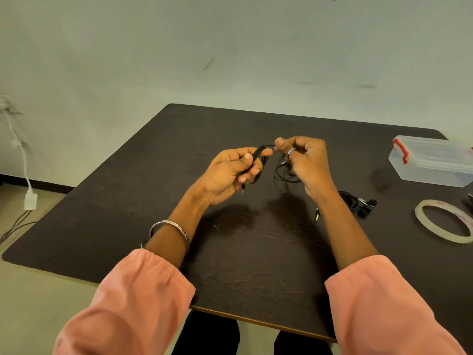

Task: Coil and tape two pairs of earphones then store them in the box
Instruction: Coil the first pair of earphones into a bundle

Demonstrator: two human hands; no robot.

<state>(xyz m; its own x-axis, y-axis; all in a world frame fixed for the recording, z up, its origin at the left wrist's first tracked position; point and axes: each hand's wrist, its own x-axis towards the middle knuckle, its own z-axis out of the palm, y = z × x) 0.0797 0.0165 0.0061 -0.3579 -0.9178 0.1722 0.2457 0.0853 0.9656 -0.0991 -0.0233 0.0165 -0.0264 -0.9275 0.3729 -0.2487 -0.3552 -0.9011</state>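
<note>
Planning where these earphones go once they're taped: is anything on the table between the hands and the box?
Nothing visible blocks the way. The held earphones have bare table between them and the box. But its lid is on, red clips down. The tape roll and second pair lie nearer the person, off that line.

My sleeves (143, 298) are salmon pink. The bangle (170, 228) on my left wrist is silver, as is the ring (291, 151) on my right hand. The earphone cable (261, 152) is black. The bench (256, 252) is dark brown with wood grain. The box (432, 162) is translucent clear with red clasps (400, 149). The tape roll (445, 221) is beige.
</note>
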